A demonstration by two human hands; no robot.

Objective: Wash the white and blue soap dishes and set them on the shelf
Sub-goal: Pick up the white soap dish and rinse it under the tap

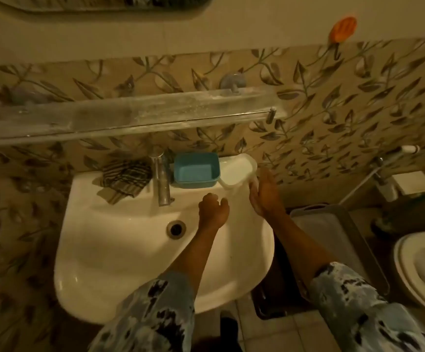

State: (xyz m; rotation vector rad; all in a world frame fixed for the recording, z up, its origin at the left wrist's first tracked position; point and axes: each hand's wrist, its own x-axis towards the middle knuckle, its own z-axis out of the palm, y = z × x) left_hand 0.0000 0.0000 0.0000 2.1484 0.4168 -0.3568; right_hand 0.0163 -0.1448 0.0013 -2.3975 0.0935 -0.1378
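- Two soap dishes sit on the back ledge of the white washbasin [110,250], right of the chrome tap [162,179]: the blue soap dish [196,171] stands flat just beside the tap, and the white soap dish [236,171] lies tilted against its right side, overhanging the ledge's right edge.
- Right hand [264,196] is spread flat, fingers extended, its fingertips touching the outer edge of the white soap dish; it grips nothing.
- Left hand [214,212] hovers over the basin's right slope with fingers loosely curled and nothing in it, near the white dish's lower corner but apart from it.
- Striped cloth [125,177] lies bunched on the ledge left of the tap.
- Glass shelf [130,118] runs along the leaf-patterned wall above the basin, its surface bare, with a rail along its front edge.
- Basin bowl around the drain [176,228] is open.
- Orange soap holder [343,29] is fixed on the wall at upper right, well apart.
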